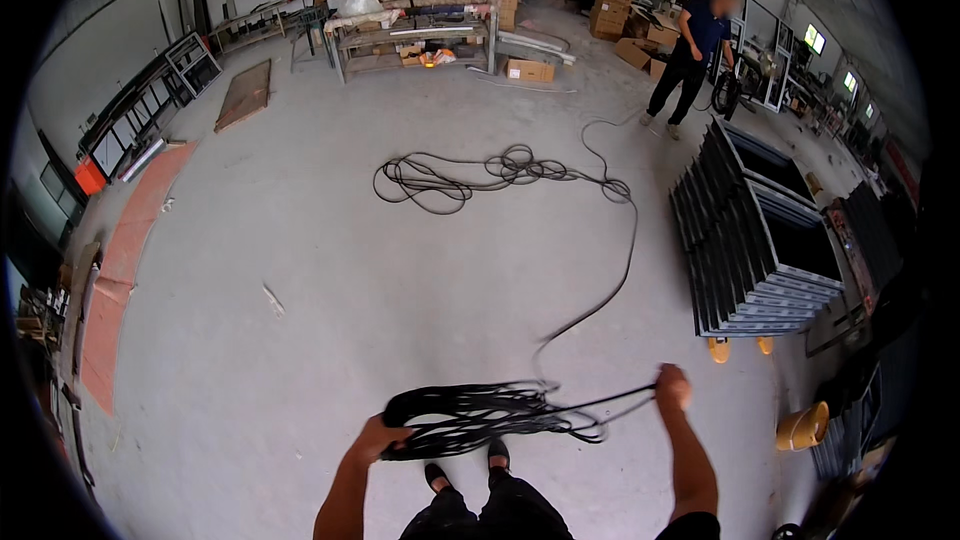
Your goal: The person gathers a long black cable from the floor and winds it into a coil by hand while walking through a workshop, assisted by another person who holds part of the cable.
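A thick coil of black cable (450, 410) hangs in long loops in front of me, above my shoes. My left hand (378, 437) is closed round the coil's left end. Out to the right, my right hand (673, 388) grips a stretch of the same cable, pulled nearly straight from the loops. From the coil, a single length runs over the floor to a loose, tangled heap of cable (510, 168) farther off. Its line goes on toward a co-worker (700, 50) at the far right, who holds a dark coil (727, 92).
To the right stands a stack of dark metal frames (755, 240), with a yellow bucket (803, 427) nearer me. A loaded workbench (410, 30) is at the back, with cardboard boxes (610, 12) to its right. A reddish strip (125, 260) lies along the left side.
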Action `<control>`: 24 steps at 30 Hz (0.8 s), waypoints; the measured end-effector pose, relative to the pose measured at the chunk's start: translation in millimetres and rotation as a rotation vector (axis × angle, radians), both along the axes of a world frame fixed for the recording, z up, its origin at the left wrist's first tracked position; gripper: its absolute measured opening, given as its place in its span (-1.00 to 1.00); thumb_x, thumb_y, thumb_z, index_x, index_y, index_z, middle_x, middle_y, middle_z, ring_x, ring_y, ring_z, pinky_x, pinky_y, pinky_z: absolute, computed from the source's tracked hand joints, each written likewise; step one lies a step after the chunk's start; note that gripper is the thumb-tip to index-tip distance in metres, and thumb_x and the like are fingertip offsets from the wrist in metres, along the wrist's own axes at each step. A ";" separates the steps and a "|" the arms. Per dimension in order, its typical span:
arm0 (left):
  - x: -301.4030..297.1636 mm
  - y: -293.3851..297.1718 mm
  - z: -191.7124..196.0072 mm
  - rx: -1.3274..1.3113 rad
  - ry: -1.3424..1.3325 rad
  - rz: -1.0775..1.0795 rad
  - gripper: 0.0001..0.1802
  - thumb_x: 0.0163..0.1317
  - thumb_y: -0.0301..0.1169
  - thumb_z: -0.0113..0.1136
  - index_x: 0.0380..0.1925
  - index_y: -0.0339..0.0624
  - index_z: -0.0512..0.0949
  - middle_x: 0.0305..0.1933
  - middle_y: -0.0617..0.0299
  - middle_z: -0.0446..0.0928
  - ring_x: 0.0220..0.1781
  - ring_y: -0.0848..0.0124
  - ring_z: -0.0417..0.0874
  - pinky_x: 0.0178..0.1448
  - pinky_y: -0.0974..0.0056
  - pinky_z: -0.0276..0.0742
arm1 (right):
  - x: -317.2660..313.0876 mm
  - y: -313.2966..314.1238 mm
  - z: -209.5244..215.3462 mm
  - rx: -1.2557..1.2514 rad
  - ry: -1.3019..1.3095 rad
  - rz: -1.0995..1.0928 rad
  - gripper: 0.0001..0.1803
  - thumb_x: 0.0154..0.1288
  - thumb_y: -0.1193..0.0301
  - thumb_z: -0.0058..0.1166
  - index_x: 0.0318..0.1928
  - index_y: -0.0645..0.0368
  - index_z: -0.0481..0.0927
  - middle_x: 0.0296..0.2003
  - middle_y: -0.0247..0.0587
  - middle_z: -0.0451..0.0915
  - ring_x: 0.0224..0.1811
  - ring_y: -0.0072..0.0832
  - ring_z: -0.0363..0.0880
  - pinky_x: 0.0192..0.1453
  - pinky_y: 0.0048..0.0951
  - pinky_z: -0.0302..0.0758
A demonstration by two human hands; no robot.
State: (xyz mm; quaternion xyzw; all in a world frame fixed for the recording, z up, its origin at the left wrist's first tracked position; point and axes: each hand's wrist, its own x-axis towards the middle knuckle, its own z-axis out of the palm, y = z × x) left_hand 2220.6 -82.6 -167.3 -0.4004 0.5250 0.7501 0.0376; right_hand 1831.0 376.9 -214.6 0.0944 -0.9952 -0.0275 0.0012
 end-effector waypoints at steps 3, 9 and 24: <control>62.3 -40.1 -34.1 -0.201 -0.221 0.243 -0.78 -0.23 -0.55 0.33 -0.51 -0.29 0.50 -0.56 0.28 0.46 -0.61 0.51 0.45 -0.56 0.38 0.44 | -28.9 135.5 32.0 0.216 0.507 0.086 -0.91 0.14 0.45 -0.13 -0.34 0.01 0.44 -0.38 -0.29 0.46 -0.32 -0.37 0.46 -0.29 -0.29 0.44; 165.1 -83.8 -86.4 -0.445 -0.493 0.506 -0.81 -0.25 -0.63 0.23 -0.80 -0.29 0.38 -0.76 0.21 0.37 -0.80 0.44 0.35 -0.75 0.36 0.23 | -21.7 266.8 137.2 0.436 0.718 -0.108 -0.94 0.02 0.49 -0.04 -0.42 0.13 0.46 -0.34 -0.23 0.43 -0.22 -0.32 0.40 -0.15 -0.40 0.43; 47.0 -10.7 -29.2 -0.041 -0.101 0.499 -0.84 -0.07 -0.44 0.23 -0.58 -0.33 0.52 -0.61 0.18 0.50 -0.56 0.38 0.53 -0.38 0.29 0.48 | 194.1 -183.4 -17.5 0.093 -0.975 0.975 -0.58 0.04 0.23 -0.13 -0.04 0.02 0.46 -0.21 -0.09 0.56 -0.13 -0.11 0.52 -0.08 -0.14 0.44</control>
